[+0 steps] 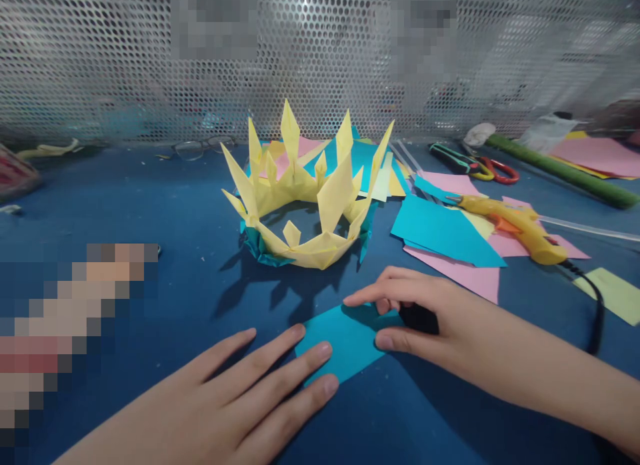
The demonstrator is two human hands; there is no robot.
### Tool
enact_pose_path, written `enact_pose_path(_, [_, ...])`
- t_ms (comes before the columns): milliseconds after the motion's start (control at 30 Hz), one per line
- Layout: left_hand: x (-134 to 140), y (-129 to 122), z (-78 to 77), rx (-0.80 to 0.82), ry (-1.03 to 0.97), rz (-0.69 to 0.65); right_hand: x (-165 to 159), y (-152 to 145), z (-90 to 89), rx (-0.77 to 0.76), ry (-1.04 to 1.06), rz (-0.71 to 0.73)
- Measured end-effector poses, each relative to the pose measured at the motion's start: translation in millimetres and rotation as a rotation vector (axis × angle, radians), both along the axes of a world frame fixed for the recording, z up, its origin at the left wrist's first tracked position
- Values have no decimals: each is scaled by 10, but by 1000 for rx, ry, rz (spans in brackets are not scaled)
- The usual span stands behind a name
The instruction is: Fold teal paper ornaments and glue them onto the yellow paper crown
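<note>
A sheet of blue paper (345, 348) lies flat on the blue table between my hands. My left hand (235, 398) is spread out, its fingertips resting on the sheet's left edge. At the right side of the sheet is my right hand (413, 308), its index finger stretched along the far edge and its thumb on the near side; the other fingers curl underneath. Just beyond the sheet stands a yellow folded-paper crown (325, 248) with pointed tips. Folded blue paper pieces (265, 248) sit around its lower rim.
A yellow glue gun (520, 228) lies on blue, pink and yellow sheets at the right, its cord running near my right wrist. Behind are scissors (500, 170), a green rod (565, 171) and glasses (190, 149). A perforated metal panel (320, 65) closes the back. The left side is partly pixelated.
</note>
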State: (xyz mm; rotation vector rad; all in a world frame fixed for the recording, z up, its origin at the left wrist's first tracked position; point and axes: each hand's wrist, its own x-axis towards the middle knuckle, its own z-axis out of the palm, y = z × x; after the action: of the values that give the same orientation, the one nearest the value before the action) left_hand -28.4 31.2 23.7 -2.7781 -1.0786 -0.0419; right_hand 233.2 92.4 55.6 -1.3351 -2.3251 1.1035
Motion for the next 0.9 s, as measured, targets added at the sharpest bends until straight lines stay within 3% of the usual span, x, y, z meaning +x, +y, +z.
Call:
enact_pose_path(100, [-72,-22,-9,-9,10,-18,15,8,-7,4,-7,4])
enact_pose_path(300, [-166,25,16,134,26,-280,-13,-34,28,0,-49,-40])
enact_pose_path(533, [47,68,187,14,-89,-136,-143,-122,-19,48,-86,-108])
enact_pose_path(667, [44,86,230,-12,-14,-194,-195,-151,-38,113,-110,-124])
enact_pose_path(900, [-119,165,264,-77,-35,-229,-90,-71,14,15,-75,-73])
